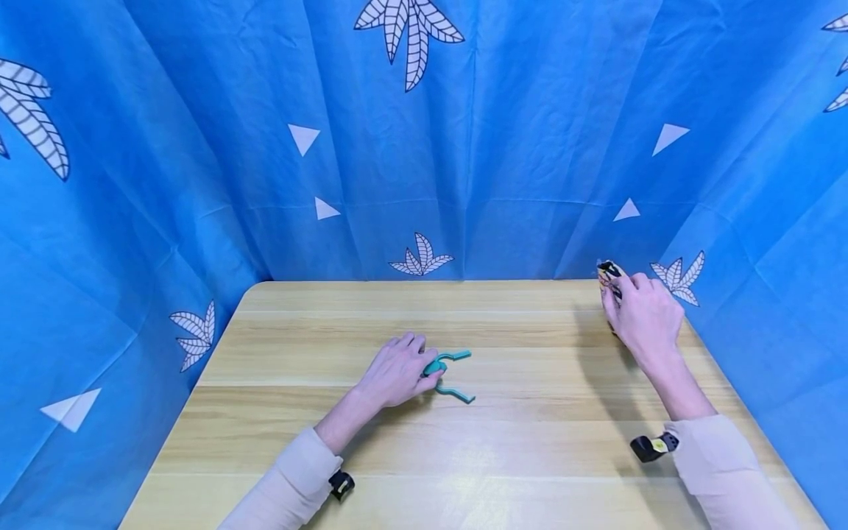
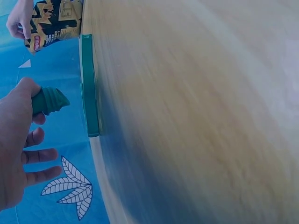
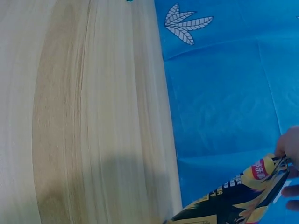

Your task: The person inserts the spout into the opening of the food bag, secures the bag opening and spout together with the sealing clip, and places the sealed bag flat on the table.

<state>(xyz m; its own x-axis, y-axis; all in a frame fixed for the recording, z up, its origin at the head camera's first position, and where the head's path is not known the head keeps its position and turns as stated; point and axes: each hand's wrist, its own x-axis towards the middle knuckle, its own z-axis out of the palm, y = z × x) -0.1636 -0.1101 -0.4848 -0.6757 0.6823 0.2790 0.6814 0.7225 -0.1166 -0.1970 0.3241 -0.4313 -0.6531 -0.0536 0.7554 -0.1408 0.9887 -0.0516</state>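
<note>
Near the middle of the table in the head view, my left hand (image 1: 399, 372) pinches the thick hub of a teal two-armed plastic tool (image 1: 457, 395). Its two thin arms spread to the right, each bent at the tip. In the left wrist view, the thumb and index finger grip a ribbed green end (image 2: 50, 100), while the other fingers stay apart. At the far right corner, my right hand (image 1: 641, 313) pinches the edge of a black and yellow snack bag (image 1: 609, 274). The bag (image 3: 243, 196) hangs from the fingertips in the right wrist view, its lower part cut off.
The wooden table (image 1: 530, 442) has a rounded far left corner. A blue curtain (image 1: 503, 147) with white leaf prints encloses the back and both sides, close to the table edges. Black wrist cameras (image 1: 652, 446) sit at both sleeves.
</note>
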